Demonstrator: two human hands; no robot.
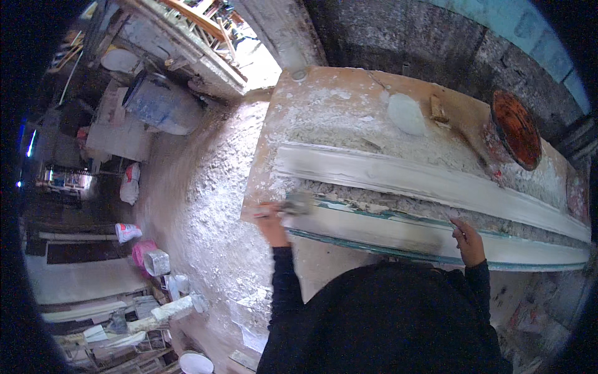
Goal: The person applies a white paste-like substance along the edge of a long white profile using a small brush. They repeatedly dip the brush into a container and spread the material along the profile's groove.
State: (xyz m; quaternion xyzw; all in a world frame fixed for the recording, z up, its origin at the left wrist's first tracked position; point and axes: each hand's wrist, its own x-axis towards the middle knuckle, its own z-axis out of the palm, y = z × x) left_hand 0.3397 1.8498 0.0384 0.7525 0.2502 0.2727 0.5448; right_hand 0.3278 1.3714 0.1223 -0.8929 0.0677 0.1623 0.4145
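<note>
A long mould with green edges (336, 238) lies along the near side of the bench, with smooth white plaster (367, 227) in it. My left hand (272, 227) is at the mould's left end, smeared by motion. Its fingers are closed round a blurred tool with a greyish head (299, 204), whose kind I cannot make out. Over the right part of the mould is my right hand (468, 243), fingers curled in a grip; what it holds is unclear. Behind the mould runs a long white plaster moulding (386, 170), with rough grey plaster scraps between the two.
The plaster-smeared wooden bench (324, 93) bears a rounded white slab (406, 114), a small wooden block (438, 110) and an orange-red basin (516, 131). White debris (215, 187) covers the floor to the left. A blue drum (163, 103) stands beyond it.
</note>
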